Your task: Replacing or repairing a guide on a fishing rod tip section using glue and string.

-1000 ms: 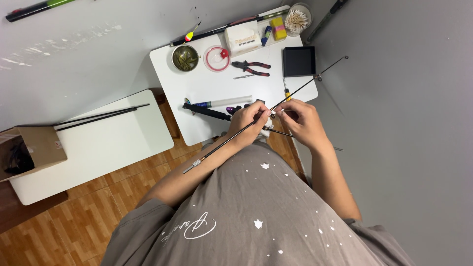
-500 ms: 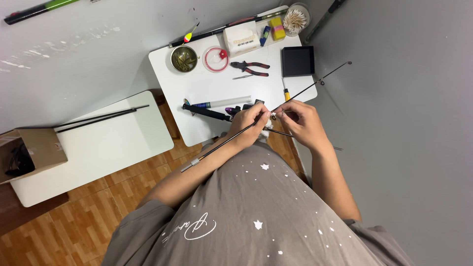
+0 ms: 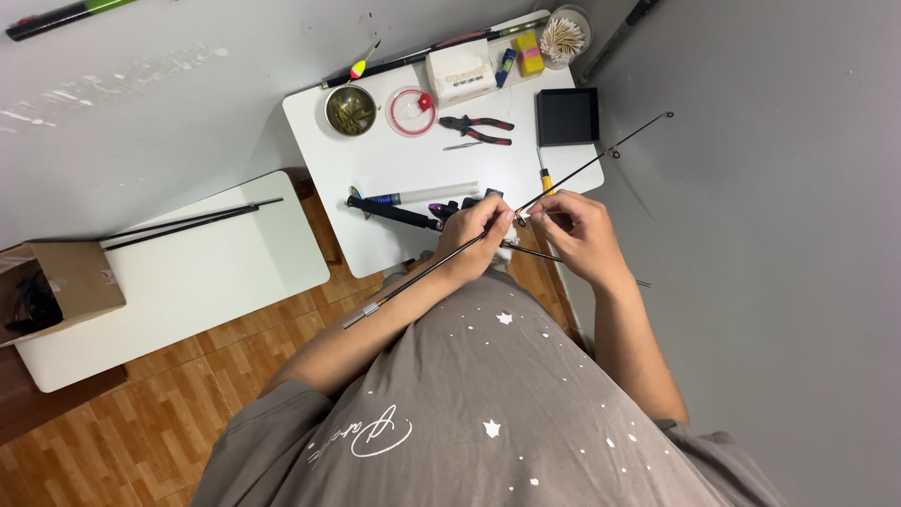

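Both hands meet on the thin black rod (image 3: 441,265): left hand (image 3: 479,235) closes round its shaft, right hand (image 3: 574,230) pinches at the small guide ring (image 3: 521,219) just beside it. Rod's long axis runs diagonally, butt trailing behind the left hand, tip (image 3: 666,115) well beyond the right hand, past the white table (image 3: 413,169).

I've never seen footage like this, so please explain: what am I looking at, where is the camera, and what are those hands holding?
The camera sits on a person's head, looking down past a grey shirt. No machine: just two bare hands. The left hand grips a thin black fishing rod section, and the right hand pinches at a small guide ring on it. Beyond them, a white table carries pliers, a black tray, a round tin and a jar of cotton swabs.
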